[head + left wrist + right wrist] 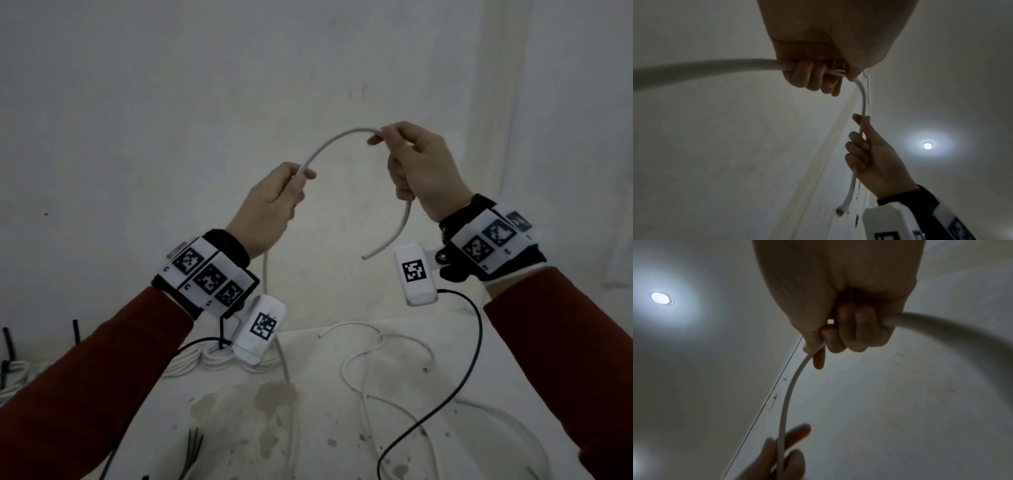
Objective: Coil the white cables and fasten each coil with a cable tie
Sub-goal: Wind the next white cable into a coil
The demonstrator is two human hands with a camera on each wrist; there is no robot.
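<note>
Hands raised — left hand (274, 202) and right hand (419, 171) each apparently gripping white cable (329, 144).

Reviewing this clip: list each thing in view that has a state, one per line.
left hand: grips the held cable, raised
right hand: grips the held cable near its free end
held cable: arched between both hands, tail hanging to the table
loose cables: uncoiled on the table
coiled cables: coiled, lying at table's left
cable ties: unused, lying loose
</note>
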